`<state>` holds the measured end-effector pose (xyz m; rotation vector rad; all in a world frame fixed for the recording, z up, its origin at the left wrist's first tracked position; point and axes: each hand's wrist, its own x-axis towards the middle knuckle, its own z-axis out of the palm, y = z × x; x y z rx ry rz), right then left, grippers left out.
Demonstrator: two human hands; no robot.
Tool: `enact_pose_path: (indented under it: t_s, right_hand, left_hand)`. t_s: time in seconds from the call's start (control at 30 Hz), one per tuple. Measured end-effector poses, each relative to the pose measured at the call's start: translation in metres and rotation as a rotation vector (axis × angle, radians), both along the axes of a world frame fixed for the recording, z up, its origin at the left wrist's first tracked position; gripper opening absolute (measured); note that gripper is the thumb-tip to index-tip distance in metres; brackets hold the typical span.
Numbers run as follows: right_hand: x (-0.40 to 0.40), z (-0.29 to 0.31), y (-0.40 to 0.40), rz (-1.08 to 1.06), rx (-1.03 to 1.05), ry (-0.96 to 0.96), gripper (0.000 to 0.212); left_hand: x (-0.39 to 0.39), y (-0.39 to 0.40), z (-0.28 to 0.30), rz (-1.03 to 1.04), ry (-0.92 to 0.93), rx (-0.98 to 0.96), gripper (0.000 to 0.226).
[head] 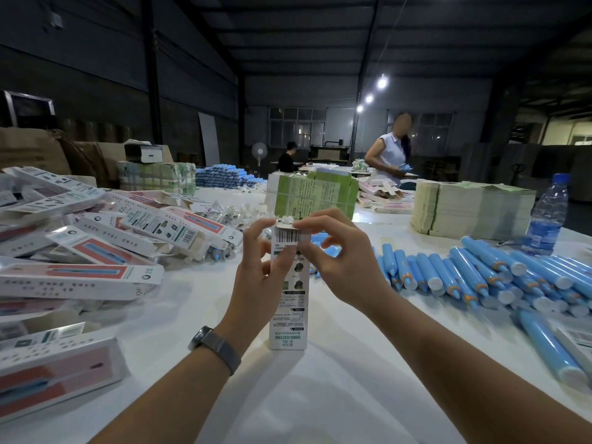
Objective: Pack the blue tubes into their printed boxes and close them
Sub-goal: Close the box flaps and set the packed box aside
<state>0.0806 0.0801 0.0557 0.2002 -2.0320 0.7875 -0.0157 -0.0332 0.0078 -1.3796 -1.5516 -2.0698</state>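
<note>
A tall white printed box (290, 315) stands upright on the white table (307, 395), its barcode near the top. My left hand (256, 270) grips the box's upper left side. My right hand (333, 254) pinches the box's top flap and upper right edge with fingertips. Whether a tube is inside is hidden. A spread of loose blue tubes (480, 277) with white caps lies to the right. A heap of printed boxes (96, 245) with pink-red windows lies to the left.
Stacks of flat green cartons (315, 193) and pale sheets (471, 209) stand behind. A water bottle (547, 216) stands at the right. More blue tubes (221, 176) are piled far back. A person (389, 155) stands at the far end; another sits beyond.
</note>
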Motion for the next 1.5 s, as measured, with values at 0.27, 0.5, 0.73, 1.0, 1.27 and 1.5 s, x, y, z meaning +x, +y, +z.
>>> enact_pose_path:
  t_s: [0.27, 0.5, 0.73, 1.0, 1.27, 1.5]
  right_hand:
    - [0.003, 0.011, -0.006, 0.153, -0.183, -0.022, 0.008]
    - [0.001, 0.014, -0.015, 0.094, -0.167, -0.054, 0.015]
    - [0.001, 0.019, -0.017, 0.065, -0.134, -0.134, 0.019]
    - [-0.001, 0.022, -0.014, 0.051, -0.119, -0.081, 0.026]
    - [0.002, 0.028, -0.012, -0.075, -0.019, -0.045, 0.014]
    - [0.015, 0.048, -0.010, -0.136, 0.160, -0.183, 0.016]
  left_hand:
    - [-0.003, 0.001, -0.001, -0.032, -0.007, -0.032, 0.045]
    - [-0.006, 0.000, 0.001, -0.085, -0.015, -0.050, 0.038]
    - [-0.006, 0.001, 0.002, -0.105, -0.002, -0.042, 0.036]
    - [-0.002, 0.001, 0.001, -0.070, 0.014, -0.046, 0.033]
    - [0.004, -0.001, 0.002, -0.049, 0.064, -0.050, 0.049]
    - [0.004, -0.001, 0.001, -0.044, 0.101, -0.055, 0.046]
